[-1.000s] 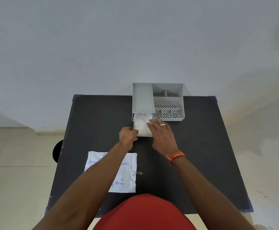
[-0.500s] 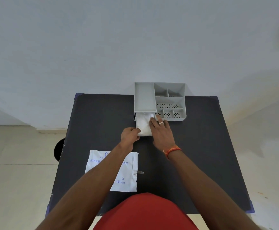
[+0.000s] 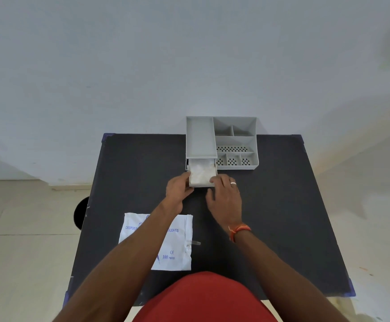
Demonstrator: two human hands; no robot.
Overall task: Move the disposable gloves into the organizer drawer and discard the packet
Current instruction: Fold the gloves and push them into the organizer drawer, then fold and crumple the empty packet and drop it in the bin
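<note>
On the black table a grey organizer stands at 12 o'clock, at the far edge. Its drawer is pulled out toward the person, and the white disposable gloves lie inside it. The left hand touches the drawer's left front corner; its fingers are curled under, and I cannot tell if they grip the wall. The right hand is at the drawer's right front corner, fingers loosely together and bent down on the rim, thumb apart; 1 finger wears a ring. The packet lies flat at 7 o'clock, well apart from the drawer, partly hidden under the left forearm.
</note>
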